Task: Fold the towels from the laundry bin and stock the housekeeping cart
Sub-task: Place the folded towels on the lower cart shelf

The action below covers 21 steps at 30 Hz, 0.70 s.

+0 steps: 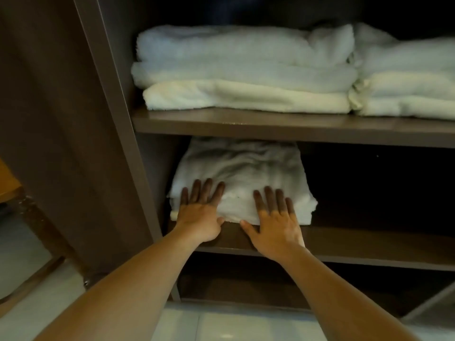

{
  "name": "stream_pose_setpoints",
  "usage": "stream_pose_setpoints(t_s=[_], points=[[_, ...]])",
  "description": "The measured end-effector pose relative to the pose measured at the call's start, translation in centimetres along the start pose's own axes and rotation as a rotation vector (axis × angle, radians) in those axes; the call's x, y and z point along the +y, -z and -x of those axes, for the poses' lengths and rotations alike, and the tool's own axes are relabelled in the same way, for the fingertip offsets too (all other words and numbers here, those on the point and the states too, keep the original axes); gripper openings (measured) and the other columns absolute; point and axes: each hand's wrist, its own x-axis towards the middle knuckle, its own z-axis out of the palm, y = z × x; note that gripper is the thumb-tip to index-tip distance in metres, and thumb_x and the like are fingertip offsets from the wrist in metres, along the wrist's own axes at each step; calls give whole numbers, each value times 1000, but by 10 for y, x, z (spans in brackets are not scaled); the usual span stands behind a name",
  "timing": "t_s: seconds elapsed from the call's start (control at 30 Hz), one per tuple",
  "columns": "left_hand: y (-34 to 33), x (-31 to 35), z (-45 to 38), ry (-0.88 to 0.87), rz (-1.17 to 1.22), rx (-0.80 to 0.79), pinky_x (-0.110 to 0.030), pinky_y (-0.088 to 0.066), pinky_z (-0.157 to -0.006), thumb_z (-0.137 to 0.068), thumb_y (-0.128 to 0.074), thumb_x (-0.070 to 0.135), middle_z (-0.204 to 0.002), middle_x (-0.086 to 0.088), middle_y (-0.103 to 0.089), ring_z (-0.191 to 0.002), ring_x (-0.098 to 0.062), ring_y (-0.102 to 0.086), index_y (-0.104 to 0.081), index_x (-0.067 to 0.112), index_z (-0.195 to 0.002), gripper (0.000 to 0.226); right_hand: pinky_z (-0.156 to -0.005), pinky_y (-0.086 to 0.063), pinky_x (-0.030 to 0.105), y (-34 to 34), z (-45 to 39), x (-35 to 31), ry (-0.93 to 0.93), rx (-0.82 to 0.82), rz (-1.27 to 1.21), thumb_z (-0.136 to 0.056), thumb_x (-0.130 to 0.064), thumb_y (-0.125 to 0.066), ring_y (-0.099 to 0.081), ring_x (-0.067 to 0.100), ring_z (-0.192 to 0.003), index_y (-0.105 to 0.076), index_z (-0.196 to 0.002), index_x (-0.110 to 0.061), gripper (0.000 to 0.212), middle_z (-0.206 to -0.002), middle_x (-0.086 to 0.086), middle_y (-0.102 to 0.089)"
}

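Note:
A folded white towel (242, 173) lies on the left part of the middle shelf (369, 244) of a dark brown cart. My left hand (200, 212) rests flat on the towel's front left edge, fingers spread. On the towel's front right edge, my right hand (274, 223) lies flat the same way. Neither hand grips anything. On the upper shelf (270, 125) sits a stack of three folded white towels (241, 70), with a second stack (403, 77) beside it on the right.
The cart's brown side panel (73, 143) stands at the left. The middle shelf is dark to the right of the towel. A lower shelf (246, 289) lies in shadow below. Pale floor tiles (221, 326) show at the bottom.

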Motion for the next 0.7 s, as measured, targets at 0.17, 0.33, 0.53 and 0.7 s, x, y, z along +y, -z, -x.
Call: stream_pose_setpoints(t_s=[0.17, 0.33, 0.53, 0.7], points=[[59, 6, 50, -19, 62, -308, -49, -6, -126, -100, -46, 59, -169, 0, 20, -156, -29, 15, 11, 32, -161, 88, -126, -4, 45, 59, 45, -5, -49, -399, -92, -96, -69, -40, 15, 32, -154, 6, -161, -33, 87, -168, 3, 17], [147, 7, 120, -9, 124, -237, -48, -26, -120, -101, -49, 50, -164, -3, -23, -151, -29, -19, -18, 28, -159, 69, -126, -12, 43, 150, 78, -30, -87, -530, -166, -95, -62, -51, 7, 30, -156, -4, -161, -31, 88, -169, 1, 5], [299, -15, 219, 18, 161, -317, -47, -26, -120, -101, -49, 49, -162, -4, -25, -150, -26, -21, -26, 25, -158, 66, -123, -21, 36, 310, 92, -101, 1, -572, -284, -95, -58, -54, -6, 21, -155, -18, -160, -29, 79, -168, -3, -10], [409, -76, 284, 148, 124, -296, -54, -21, -122, -102, -47, 51, -165, -7, -19, -152, -31, -16, -24, 27, -158, 65, -122, -23, 39, 419, 75, -199, 180, -585, -298, -97, -60, -52, -17, 23, -153, -21, -160, -29, 76, -166, -1, -21]])
